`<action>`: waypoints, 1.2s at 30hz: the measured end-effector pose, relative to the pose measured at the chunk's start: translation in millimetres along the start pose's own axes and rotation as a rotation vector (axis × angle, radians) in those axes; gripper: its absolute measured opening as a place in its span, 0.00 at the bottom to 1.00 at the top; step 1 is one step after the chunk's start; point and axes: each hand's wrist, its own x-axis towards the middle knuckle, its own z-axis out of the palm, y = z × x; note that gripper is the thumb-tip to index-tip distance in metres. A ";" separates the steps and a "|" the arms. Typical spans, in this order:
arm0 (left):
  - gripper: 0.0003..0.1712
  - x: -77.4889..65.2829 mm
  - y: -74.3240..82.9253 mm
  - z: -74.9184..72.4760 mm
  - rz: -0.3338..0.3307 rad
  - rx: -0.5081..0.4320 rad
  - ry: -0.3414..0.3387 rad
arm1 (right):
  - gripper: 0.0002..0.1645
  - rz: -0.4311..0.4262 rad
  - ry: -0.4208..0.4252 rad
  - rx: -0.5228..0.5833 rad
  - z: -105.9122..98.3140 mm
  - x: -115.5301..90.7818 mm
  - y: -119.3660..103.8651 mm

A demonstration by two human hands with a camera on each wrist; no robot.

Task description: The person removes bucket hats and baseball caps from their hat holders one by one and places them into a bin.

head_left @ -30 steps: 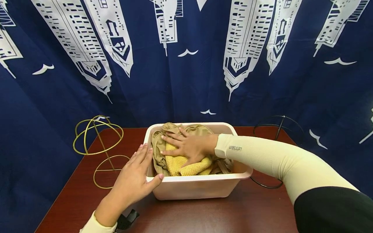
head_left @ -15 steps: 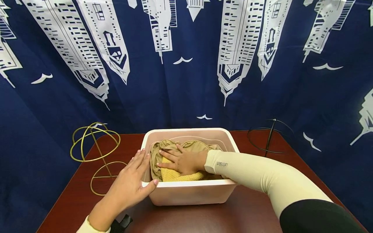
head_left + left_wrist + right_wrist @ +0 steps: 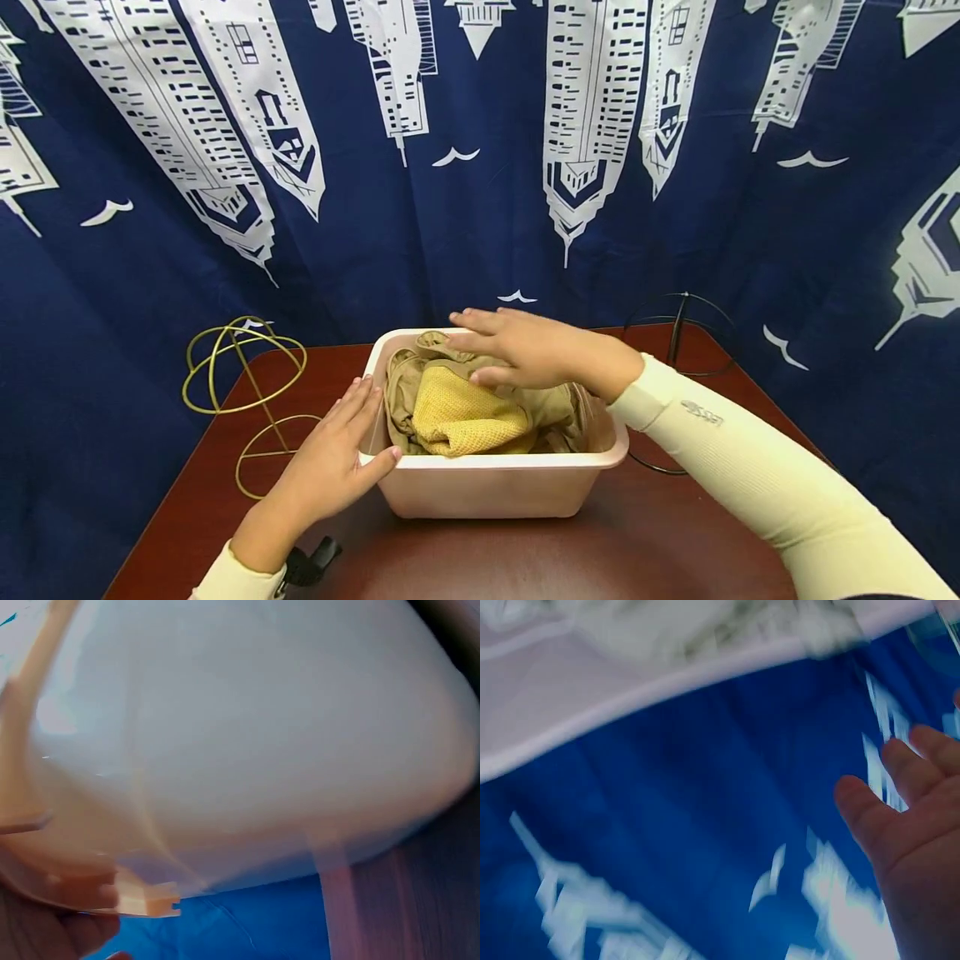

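Note:
A pale pink plastic bin [image 3: 495, 492] stands on the table, filled with khaki cloth [image 3: 551, 407] that has a yellow textured cloth [image 3: 468, 408] on top. My left hand [image 3: 330, 458] rests against the bin's left front corner with straight fingers, the thumb on the rim. Above the back of the bin hovers my right hand [image 3: 536, 348], fingers extended and apart from the cloth, holding nothing. In the left wrist view the bin's outer wall [image 3: 247, 735] fills most of the picture. The right wrist view catches my right fingers [image 3: 911, 772] beside the blurred bin rim [image 3: 667, 694].
A gold wire stand [image 3: 262, 400] is to the left of the bin on the dark red table [image 3: 480, 558]. A black wire stand [image 3: 677, 333] is behind the right arm. A navy curtain [image 3: 480, 225] with white building prints hangs behind the table.
My right hand has lifted off the yellow cloth, moving up and to the right. The left hand stays at the bin's corner. The bin first shifted down in view, then slightly up.

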 end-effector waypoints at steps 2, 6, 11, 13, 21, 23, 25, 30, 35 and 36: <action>0.46 1.3 0.2 -2.4 -0.025 -0.044 -0.007 | 0.33 0.071 0.092 0.041 -11.3 -24.4 4.2; 0.43 -2.7 -2.5 -6.7 -0.084 -0.118 0.052 | 0.32 0.240 0.263 0.110 -13.3 -83.6 5.9; 0.36 -20.9 -13.0 -10.1 -0.185 -0.134 0.173 | 0.30 0.455 0.417 0.102 15.4 -151.3 -9.2; 0.35 -28.9 -17.5 -10.9 -0.244 -0.126 0.188 | 0.30 0.523 0.458 0.086 28.4 -172.4 -18.3; 0.39 -44.8 -27.8 -7.1 -0.328 -0.053 0.104 | 0.30 0.653 0.516 0.051 70.2 -204.9 -43.5; 0.38 -44.2 -25.0 -6.9 -0.317 -0.066 0.124 | 0.29 0.669 0.538 0.066 72.9 -201.5 -46.5; 0.37 -42.0 -19.7 -8.5 -0.294 -0.079 0.161 | 0.31 0.660 0.576 0.086 71.0 -195.0 -47.9; 0.36 -19.1 9.6 -21.9 -0.122 -0.039 0.203 | 0.38 0.566 0.602 0.115 61.4 -172.9 -42.1; 0.43 32.7 44.6 -36.4 0.150 0.085 -0.043 | 0.44 0.503 0.518 0.115 61.5 -150.4 -26.8; 0.45 43.9 49.0 -37.5 0.190 0.118 -0.114 | 0.45 0.496 0.495 0.117 62.5 -146.8 -23.9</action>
